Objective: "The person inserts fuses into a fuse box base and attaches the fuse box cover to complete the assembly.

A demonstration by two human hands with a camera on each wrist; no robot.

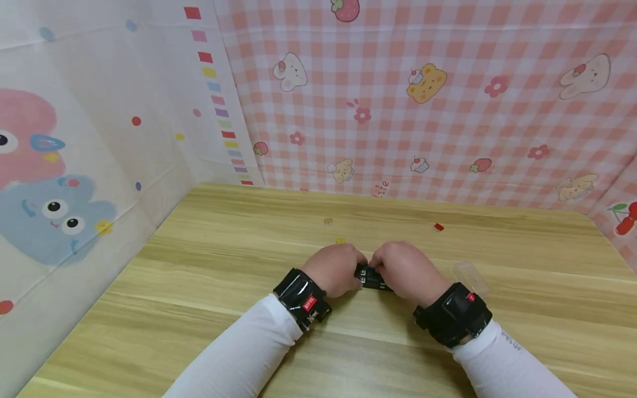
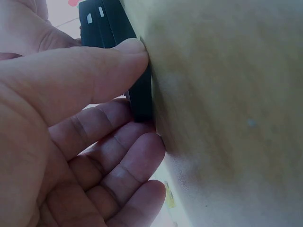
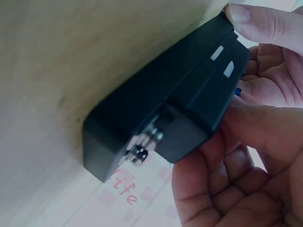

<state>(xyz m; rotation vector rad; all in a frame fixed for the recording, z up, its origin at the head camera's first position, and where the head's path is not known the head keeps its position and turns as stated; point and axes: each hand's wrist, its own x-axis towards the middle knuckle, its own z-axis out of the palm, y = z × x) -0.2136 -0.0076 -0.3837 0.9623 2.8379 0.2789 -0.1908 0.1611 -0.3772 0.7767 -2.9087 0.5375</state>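
Observation:
Low on the wooden table, both hands meet at a small black box-shaped device (image 1: 374,283) with white marks on it. My left hand (image 1: 334,271) grips one end, thumb along the near edge and fingertips on the opposite side. With thumb and fingers, my right hand (image 1: 409,271) pinches the raised black cover (image 3: 199,106) that sits on the longer black base (image 3: 137,90). At the right end of the base, shiny metal terminals (image 3: 142,146) show beside the cover. The right fingers partly hide the device in the head view.
Beyond the left hand lie a tiny yellow piece (image 1: 340,241) and a tiny clear piece (image 1: 328,221). A small red piece (image 1: 438,227) lies farther right. Behind the right wrist is a transparent plastic piece (image 1: 469,275). Patterned cloth (image 1: 348,138) hangs along the table's back edge.

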